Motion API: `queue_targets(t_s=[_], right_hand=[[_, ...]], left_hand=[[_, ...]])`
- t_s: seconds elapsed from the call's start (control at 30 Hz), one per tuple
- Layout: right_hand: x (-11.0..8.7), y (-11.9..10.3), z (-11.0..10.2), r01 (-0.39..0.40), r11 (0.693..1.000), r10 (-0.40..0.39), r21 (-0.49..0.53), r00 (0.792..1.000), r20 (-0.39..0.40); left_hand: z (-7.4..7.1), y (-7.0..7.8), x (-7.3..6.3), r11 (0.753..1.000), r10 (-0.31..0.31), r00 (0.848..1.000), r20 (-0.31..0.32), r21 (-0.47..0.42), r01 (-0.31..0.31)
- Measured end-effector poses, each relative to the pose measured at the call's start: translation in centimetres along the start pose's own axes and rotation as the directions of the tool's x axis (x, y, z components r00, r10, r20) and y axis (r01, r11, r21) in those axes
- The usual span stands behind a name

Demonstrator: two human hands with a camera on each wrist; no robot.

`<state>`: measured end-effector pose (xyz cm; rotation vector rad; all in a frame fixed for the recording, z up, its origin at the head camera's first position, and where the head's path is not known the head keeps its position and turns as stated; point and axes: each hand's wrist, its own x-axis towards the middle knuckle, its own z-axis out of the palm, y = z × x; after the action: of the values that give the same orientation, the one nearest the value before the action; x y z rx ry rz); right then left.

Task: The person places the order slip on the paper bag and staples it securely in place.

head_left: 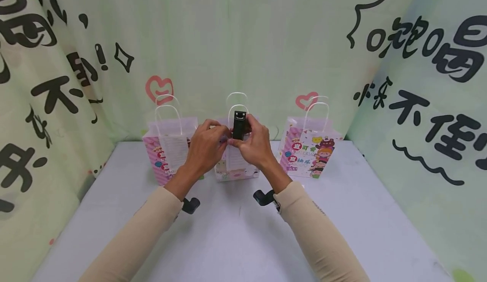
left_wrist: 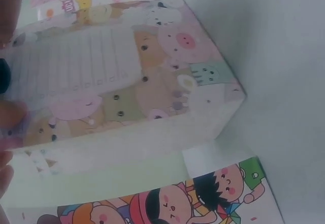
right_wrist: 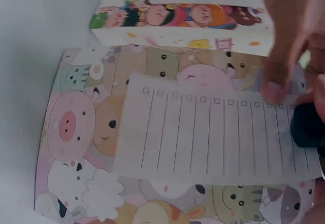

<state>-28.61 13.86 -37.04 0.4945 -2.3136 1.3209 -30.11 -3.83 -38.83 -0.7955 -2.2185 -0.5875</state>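
Observation:
A black stapler stands upright at the top edge of the middle paper gift bag, gripped by my right hand. My left hand pinches a white lined checklist paper near the bag's top, its fingertips close to the stapler. In the right wrist view the checklist paper lies over the bag's animal print, with the left thumb pressed on it beside the stapler's dark end. The left fingertips are partly hidden in the head view.
To the left stands a pink gift bag with a lined paper on its front. Another gift bag stands at the right, its cartoon print uncovered. All are on a white table before a printed curtain.

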Motion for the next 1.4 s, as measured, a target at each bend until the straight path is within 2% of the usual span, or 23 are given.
queue_targets(t_s=[0.2,0.37,0.53,0.67,0.83,1.1,1.4], right_hand=[[0.2,-0.1,-0.1,0.05,0.999,-0.049,-0.014,0.995,0.088],[0.5,-0.8,-1.1,-0.027,0.995,0.013,0.098,0.991,0.137],[0.5,-1.2,-2.7,-0.056,0.979,0.039,0.198,0.995,0.09],[0.2,-1.2,-4.0,-0.051,0.977,0.045,0.205,0.998,0.037],[-0.7,-0.9,-5.5,-0.078,0.987,0.076,0.138,0.997,0.019],[-2.6,0.1,-6.8,-0.114,0.993,0.114,0.014,0.993,0.034],[-5.0,1.3,-7.9,-0.132,0.978,0.142,-0.16,0.989,0.051]], left_hand=[[0.0,-0.4,-0.1,1.0,-0.022,1.0,0.011,0.018,0.021],[0.1,-0.4,-0.1,1.0,-0.022,1.0,0.001,0.008,0.022],[0.2,-0.3,-0.1,1.0,-0.019,1.0,0.001,0.0,0.019],[0.2,-0.3,-0.1,1.0,-0.027,1.0,0.001,-0.015,0.027],[0.1,-0.2,-0.2,0.999,-0.035,0.999,0.006,-0.024,0.036],[0.1,-0.2,-0.3,0.999,-0.042,0.999,-0.001,-0.036,0.042],[-0.1,-0.5,-0.2,0.996,-0.048,0.999,0.004,-0.074,0.048]])
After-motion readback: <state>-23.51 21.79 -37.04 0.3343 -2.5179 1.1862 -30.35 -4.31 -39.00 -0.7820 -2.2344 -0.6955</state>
